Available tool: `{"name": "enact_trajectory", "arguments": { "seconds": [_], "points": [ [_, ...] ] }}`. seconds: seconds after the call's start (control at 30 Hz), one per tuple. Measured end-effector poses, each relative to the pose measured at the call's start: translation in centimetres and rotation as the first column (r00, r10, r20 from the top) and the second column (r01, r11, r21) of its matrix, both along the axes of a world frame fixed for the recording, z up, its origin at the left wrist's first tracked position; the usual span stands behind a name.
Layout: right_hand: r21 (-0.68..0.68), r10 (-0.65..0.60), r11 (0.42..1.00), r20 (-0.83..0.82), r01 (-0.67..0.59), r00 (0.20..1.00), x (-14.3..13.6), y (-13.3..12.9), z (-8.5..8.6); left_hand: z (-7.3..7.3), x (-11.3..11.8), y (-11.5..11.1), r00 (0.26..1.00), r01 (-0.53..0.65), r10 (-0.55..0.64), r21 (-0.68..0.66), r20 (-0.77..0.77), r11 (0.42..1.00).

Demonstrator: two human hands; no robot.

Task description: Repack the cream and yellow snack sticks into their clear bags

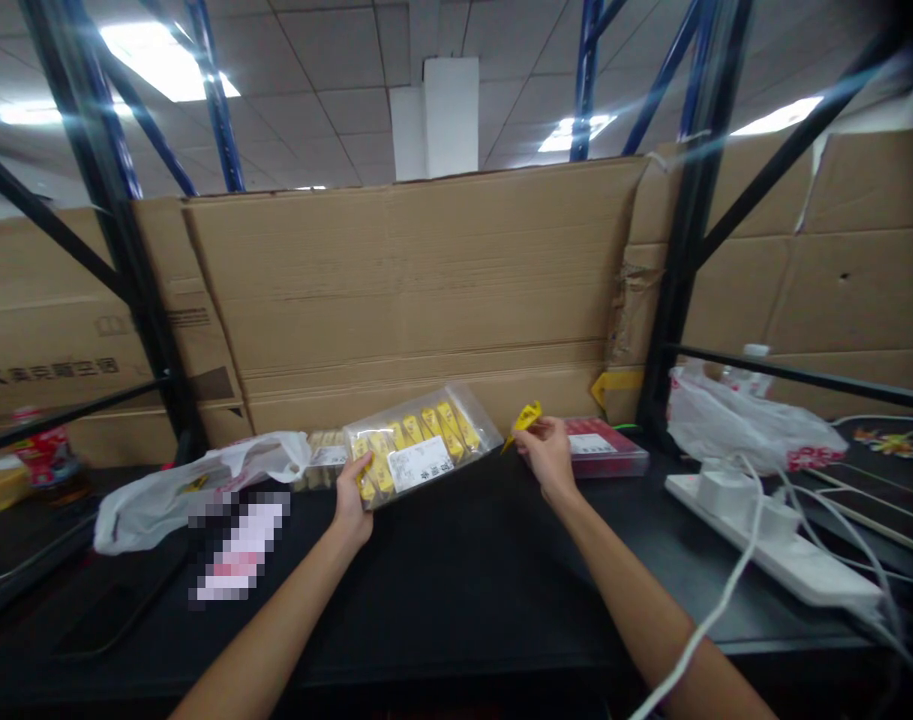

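My left hand (356, 500) grips the lower left corner of a clear plastic bag (477, 418) that is tilted above the black table. Inside the bag lie several yellow strip-shaped pieces, and a white printed label (421, 463) is on its front. My right hand (550, 455) pinches one small yellow strip-shaped piece (527, 415) between thumb and fingers, to the right of the bag and apart from it. Just beyond my right hand sits a flat red box (613, 458) with a white label. Partly hidden behind the bag is a pack of pale pieces (321, 460).
A white plastic bag (193, 495) lies on the left, near a dark phone (118, 615). To the right, a white power strip (786, 550) trails cables beside another crumpled plastic bag (748, 420). Cardboard (426, 280) walls the back of the black table (456, 590), between dark rack posts.
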State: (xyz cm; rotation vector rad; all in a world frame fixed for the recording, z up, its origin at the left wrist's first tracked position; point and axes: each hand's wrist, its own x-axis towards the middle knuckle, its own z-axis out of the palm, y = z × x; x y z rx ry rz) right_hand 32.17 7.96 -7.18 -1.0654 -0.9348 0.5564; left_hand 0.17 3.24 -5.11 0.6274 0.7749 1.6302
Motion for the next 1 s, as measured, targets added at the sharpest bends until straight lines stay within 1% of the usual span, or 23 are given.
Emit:
{"name": "enact_trajectory", "arguments": {
  "seconds": [0.07, 0.17, 0.23, 0.3, 0.37, 0.43, 0.57, 0.73, 0.9, 1.0],
  "points": [
    [0.086, 0.021, 0.996, -0.134, -0.009, 0.991, 0.2, -0.1, 0.6, -0.1, 0.1, 0.0, 1.000, 0.008, -0.008, -0.001, -0.009, 1.000],
    [0.153, 0.113, 0.985, -0.218, -0.081, 0.969, 0.2, -0.7, 1.1, -0.2, 0.3, -0.2, 0.999, 0.026, -0.025, 0.004, -0.020, 1.000],
    [0.163, 0.199, 0.972, -0.200, -0.167, 0.960, -0.1, -1.0, 1.2, -0.3, 0.4, -0.3, 0.999, 0.040, -0.040, 0.008, -0.026, 0.999],
    [0.145, 0.276, 0.956, -0.139, -0.257, 0.951, -0.5, -1.2, 1.1, -0.3, 0.5, -0.4, 0.998, 0.051, -0.051, 0.012, -0.031, 0.999],
    [0.119, 0.330, 0.940, -0.065, -0.321, 0.942, -0.8, -1.1, 0.9, -0.3, 0.5, -0.4, 0.998, 0.057, -0.056, 0.014, -0.033, 0.998],
    [0.094, 0.358, 0.930, -0.001, -0.356, 0.934, -0.9, -1.0, 0.8, -0.3, 0.5, -0.5, 0.998, 0.058, -0.057, 0.013, -0.033, 0.998],
    [0.062, 0.393, 0.915, 0.081, -0.398, 0.916, -0.9, -0.8, 0.6, -0.2, 0.5, -0.6, 0.998, 0.059, -0.058, 0.009, -0.024, 0.998],
    [0.053, 0.425, 0.900, 0.112, -0.432, 0.898, -1.1, -1.1, 0.7, 0.1, 0.6, -0.8, 0.998, 0.068, -0.068, 0.004, 0.006, 0.998],
    [0.092, 0.378, 0.917, 0.110, -0.388, 0.919, -1.1, -0.9, 0.7, 0.4, 0.6, -0.9, 0.996, 0.071, -0.071, 0.019, 0.044, 0.997],
    [0.163, 0.304, 0.934, 0.102, -0.318, 0.947, -1.1, -1.4, 0.7, 0.4, 0.6, -0.9, 0.996, 0.054, -0.057, 0.040, 0.074, 0.998]
  ]
}}
